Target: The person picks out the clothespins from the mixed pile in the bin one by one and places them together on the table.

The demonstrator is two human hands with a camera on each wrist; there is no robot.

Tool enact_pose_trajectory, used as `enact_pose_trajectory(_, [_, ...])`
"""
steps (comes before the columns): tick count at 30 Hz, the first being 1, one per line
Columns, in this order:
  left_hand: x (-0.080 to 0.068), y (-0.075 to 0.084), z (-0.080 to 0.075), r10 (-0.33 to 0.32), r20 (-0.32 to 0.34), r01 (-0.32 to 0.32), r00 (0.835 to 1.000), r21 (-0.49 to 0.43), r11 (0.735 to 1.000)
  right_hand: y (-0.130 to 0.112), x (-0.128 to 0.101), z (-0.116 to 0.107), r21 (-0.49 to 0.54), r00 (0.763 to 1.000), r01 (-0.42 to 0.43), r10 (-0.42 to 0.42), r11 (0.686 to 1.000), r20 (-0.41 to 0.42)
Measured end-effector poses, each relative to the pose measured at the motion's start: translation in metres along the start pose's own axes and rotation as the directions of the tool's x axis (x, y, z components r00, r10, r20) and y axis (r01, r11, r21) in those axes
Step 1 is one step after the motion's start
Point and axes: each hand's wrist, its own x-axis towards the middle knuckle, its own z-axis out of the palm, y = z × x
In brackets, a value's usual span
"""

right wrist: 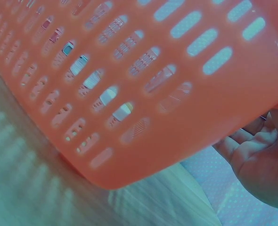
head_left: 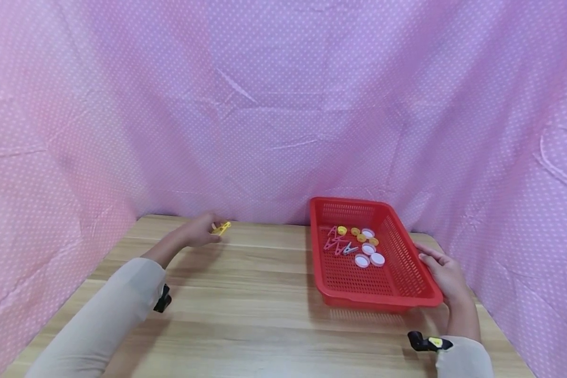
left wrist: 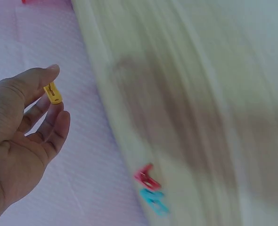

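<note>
My left hand [head_left: 216,231] is stretched to the far left of the wooden table [head_left: 245,315] and pinches a yellow clothes peg [head_left: 221,228]. The left wrist view shows the yellow clothes peg [left wrist: 52,93] between the thumb and fingers of that hand [left wrist: 59,92], above the pink cloth. A red perforated basket [head_left: 420,273] lies on the right of the table. It holds pink and grey pegs [head_left: 336,244] and white and yellow bottle caps [head_left: 368,248]. My right hand [head_left: 427,257] rests against the basket's right rim near the front corner. In the right wrist view the hand [right wrist: 252,141] lies beside the basket wall [right wrist: 186,84], fingers loosely bent.
A red peg [left wrist: 146,176] and a blue peg [left wrist: 154,200] lie on the table near its edge by the cloth. Pink dotted cloth [head_left: 283,105] walls in the table at the back and on both sides. Bare wood [head_left: 245,273] spans the space between my two hands.
</note>
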Motion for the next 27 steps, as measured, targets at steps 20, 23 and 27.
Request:
enact_pose_trajectory(20, [-0.04, -0.051, 0.015, -0.195, -0.075, 0.194, 0.978, -0.018, 0.981, 0.002, 0.004, -0.002, 0.042, 1.0, 0.015, -0.016, 0.999, 0.026])
enact_pose_trajectory(23, [-0.04, -0.052, 0.018, -0.18, -0.071, 0.182, 0.981, 0.025, 0.983, 0.003, 0.004, -0.003, 0.042, 1.0, 0.019, -0.02, 0.999, 0.024])
enact_pose_trajectory(27, [-0.041, -0.051, 0.02, -0.164, -0.074, 0.169, 0.984, 0.073, 0.983, 0.002, 0.004, -0.003, 0.02, 1.0, 0.0, 0.0, 1.0, 0.014])
